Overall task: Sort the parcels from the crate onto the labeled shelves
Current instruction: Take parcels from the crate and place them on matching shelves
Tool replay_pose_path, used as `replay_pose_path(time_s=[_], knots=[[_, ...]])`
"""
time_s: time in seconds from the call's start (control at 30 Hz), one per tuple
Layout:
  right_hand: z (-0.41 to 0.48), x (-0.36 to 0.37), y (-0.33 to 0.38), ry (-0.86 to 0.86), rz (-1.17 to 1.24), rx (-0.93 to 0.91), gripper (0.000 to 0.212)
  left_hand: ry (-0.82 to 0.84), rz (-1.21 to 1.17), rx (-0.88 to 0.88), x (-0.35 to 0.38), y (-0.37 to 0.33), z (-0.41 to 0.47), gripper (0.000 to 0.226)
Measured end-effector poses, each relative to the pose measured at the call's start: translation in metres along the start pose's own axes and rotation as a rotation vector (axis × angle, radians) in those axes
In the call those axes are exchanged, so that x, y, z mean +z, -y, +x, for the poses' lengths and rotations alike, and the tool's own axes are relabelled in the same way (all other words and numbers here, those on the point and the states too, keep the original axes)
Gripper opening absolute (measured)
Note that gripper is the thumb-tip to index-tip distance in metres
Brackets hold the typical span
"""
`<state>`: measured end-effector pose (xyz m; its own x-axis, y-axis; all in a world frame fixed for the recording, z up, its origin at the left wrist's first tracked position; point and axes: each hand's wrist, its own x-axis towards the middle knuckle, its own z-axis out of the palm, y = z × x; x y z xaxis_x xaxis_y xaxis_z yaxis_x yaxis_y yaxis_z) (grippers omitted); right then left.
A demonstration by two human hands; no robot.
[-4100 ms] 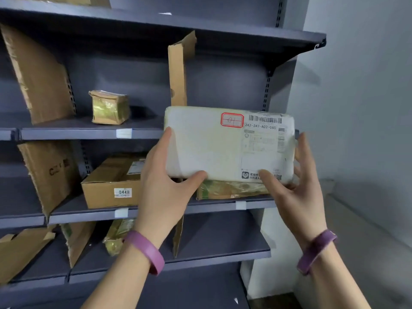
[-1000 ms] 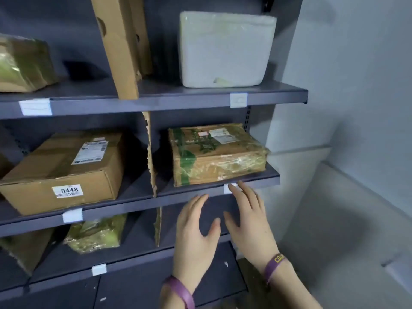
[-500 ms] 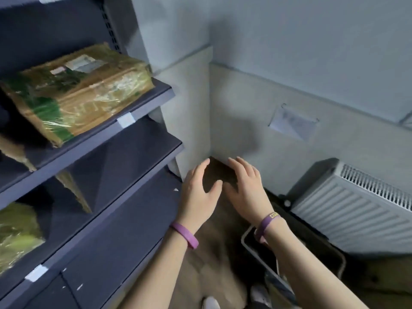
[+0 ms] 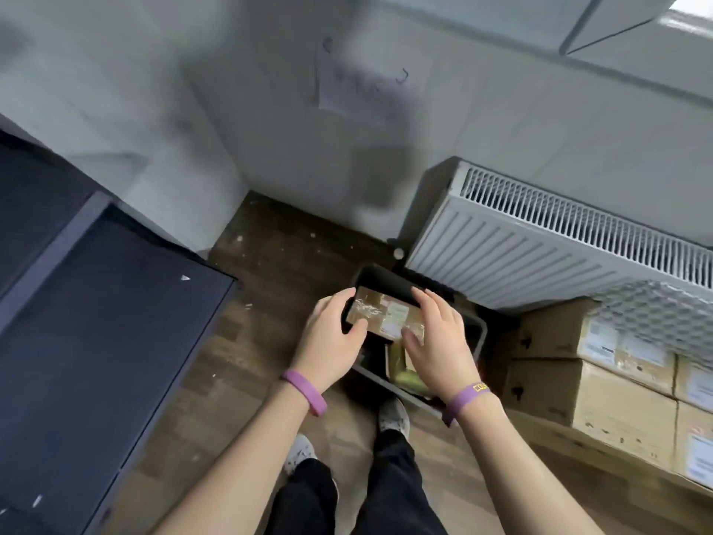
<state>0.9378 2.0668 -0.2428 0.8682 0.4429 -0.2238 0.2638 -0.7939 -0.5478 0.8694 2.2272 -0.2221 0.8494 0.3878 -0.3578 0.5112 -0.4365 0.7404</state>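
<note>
Gripping a parcel (image 4: 386, 314) from both ends, the left hand (image 4: 333, 335) and right hand (image 4: 438, 341) met over the far part of the crate (image 4: 481, 334), a grey plastic bin with a dark inside that stood on the floor (image 4: 270, 303) of worn brown wood. The parcel was a small, flat cardboard block, glossy with clear tape, with pale labels on top too blurred to read. The left hand's fingers curled round the far left corner and its thumb pressed on the near edge. The right hand lay over the other end, fingers bent across the top and thumb on the near side. Whether the parcel rested in the crate or hung just above it could not be told. Beneath the right hand a green parcel (image 4: 405, 366), soft-looking and shiny, lay inside the crate. Each wrist wore a smooth purple band; the right band (image 4: 468, 395) bore yellow letters starting "CO". A white ribbed radiator (image 4: 559, 245) stood just behind the crate, and stacked cardboard boxes (image 4: 617, 384) with white labels, unreadable, sat to its right under honeycomb-patterned wrap (image 4: 656, 310). A dark matte shelf (image 4: 96, 341) filled the left side.
</note>
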Motion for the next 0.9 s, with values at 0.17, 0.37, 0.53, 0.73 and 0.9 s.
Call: replay_pose_path(time_s=[0.17, 0.37, 0.53, 0.73, 0.9], knots=[[0.036, 0.023, -0.081, 0.104, 0.015, 0.050, 0.058, 0.084, 0.063, -0.105, 0.086, 0.007, 0.062, 0.048], [0.059, 0.089, -0.189, 0.221, 0.005, 0.104, 0.058, 0.192, 0.122, -0.203, 0.198, 0.057, 0.123, 0.048], [0.075, 0.165, -0.277, 0.385, -0.078, 0.168, 0.062, 0.273, 0.157, -0.271, 0.286, 0.121, 0.155, 0.047], [0.079, 0.264, -0.347, 0.600, -0.116, 0.270, 0.063, 0.408, 0.243, -0.412, 0.381, 0.215, 0.168, 0.048], [0.083, 0.328, -0.375, 0.686, -0.087, 0.252, 0.068, 0.467, 0.268, -0.486, 0.435, 0.270, 0.181, 0.051]])
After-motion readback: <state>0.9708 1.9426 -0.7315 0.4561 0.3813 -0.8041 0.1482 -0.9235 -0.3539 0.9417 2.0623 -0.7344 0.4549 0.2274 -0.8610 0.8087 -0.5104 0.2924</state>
